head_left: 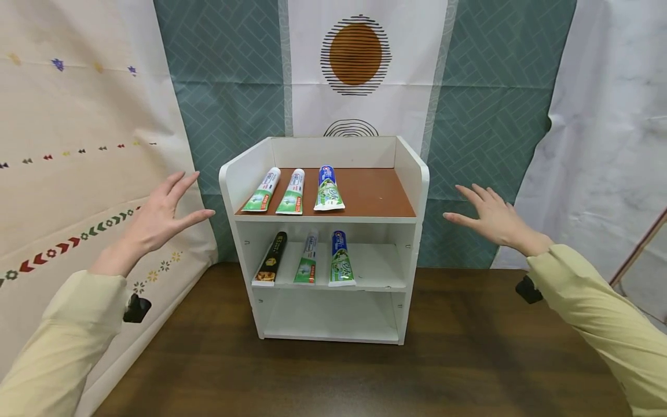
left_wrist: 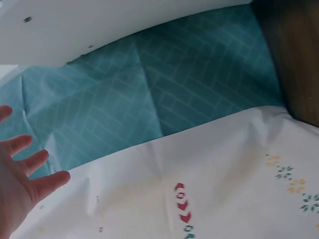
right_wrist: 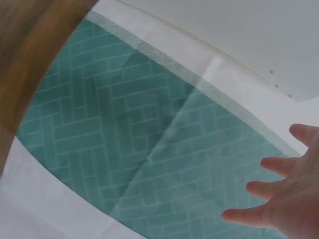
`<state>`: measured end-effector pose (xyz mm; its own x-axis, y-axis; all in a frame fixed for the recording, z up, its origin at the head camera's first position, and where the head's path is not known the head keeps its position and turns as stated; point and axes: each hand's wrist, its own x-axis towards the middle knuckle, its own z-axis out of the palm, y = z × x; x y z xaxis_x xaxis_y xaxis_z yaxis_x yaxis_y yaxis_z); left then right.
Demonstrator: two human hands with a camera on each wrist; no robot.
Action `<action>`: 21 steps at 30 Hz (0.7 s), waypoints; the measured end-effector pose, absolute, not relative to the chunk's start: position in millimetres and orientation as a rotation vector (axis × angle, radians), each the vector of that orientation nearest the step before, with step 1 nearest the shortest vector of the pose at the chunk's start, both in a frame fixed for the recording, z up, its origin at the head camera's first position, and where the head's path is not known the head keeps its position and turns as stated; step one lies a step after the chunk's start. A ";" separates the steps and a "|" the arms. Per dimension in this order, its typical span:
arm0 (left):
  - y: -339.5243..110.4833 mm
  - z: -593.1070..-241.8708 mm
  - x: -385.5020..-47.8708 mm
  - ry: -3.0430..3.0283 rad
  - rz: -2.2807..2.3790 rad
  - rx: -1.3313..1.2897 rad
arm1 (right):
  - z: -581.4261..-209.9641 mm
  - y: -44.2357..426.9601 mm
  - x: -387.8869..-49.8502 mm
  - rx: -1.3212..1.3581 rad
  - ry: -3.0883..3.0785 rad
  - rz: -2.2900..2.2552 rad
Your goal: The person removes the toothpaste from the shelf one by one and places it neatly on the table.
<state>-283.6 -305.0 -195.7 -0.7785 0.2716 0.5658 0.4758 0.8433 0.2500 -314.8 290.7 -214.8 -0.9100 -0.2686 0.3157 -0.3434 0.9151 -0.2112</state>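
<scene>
My left hand (head_left: 156,217) is held in the air left of a white shelf unit (head_left: 333,220), fingers spread and nothing in them. On the other side, my right hand (head_left: 492,217) hovers with its fingers extended, also holding nothing. Neither hand touches the unit. Along the brown top shelf lie two green-and-white toothpaste tubes (head_left: 263,190) and a blue-and-green toothpaste tube (head_left: 328,188). The middle shelf bears a black toothpaste tube (head_left: 271,258), a green-and-white toothpaste tube (head_left: 307,258) and a blue-and-green toothpaste tube (head_left: 341,259). No tube shows on the bottom shelf (head_left: 330,315).
The unit stands on a dark wooden table (head_left: 323,376). Behind it hangs a teal and white patterned cloth (head_left: 224,87). A cream cloth (head_left: 94,145) hangs at the left, and a white marbled cloth (head_left: 599,116) at the right. A thin brown rod (head_left: 640,246) slants at the far right.
</scene>
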 end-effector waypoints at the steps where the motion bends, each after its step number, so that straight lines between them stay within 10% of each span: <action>1: -303.9 -192.0 -283.8 -2.490 -0.520 -0.552 | -211.0 289.7 -315.0 0.463 -2.790 0.388; 21: -285.0 -148.0 -294.5 -2.424 -1.001 -0.758 | -118.4 245.8 -319.3 0.634 -2.645 0.734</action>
